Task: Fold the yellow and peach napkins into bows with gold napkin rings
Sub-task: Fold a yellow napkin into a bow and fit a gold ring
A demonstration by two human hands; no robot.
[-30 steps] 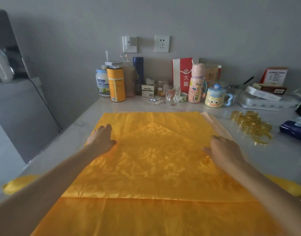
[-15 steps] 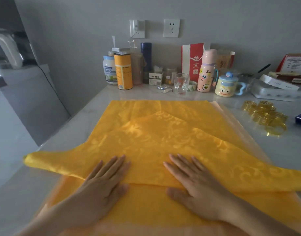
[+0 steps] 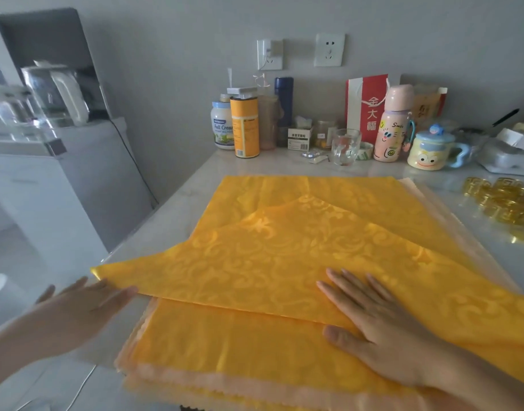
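I see my right hand (image 3: 388,330) spread flat, pressing the folded yellow napkin (image 3: 269,262) on the desk (image 3: 172,209). My left hand (image 3: 86,304), fingers straight, touches that napkin's left tip; gold napkin rings (image 3: 504,206) lie to its right

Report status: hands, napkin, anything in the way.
Left hand flat at left tip of napkin. Right hand flat, pressing the fold. Napkin folded to a triangle on the stack. Rings off right, nothing blocking.

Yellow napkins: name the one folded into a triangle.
The topmost patterned yellow cloth napkin, pressed by the right hand; the yellow napkin beneath it lies spread flat.
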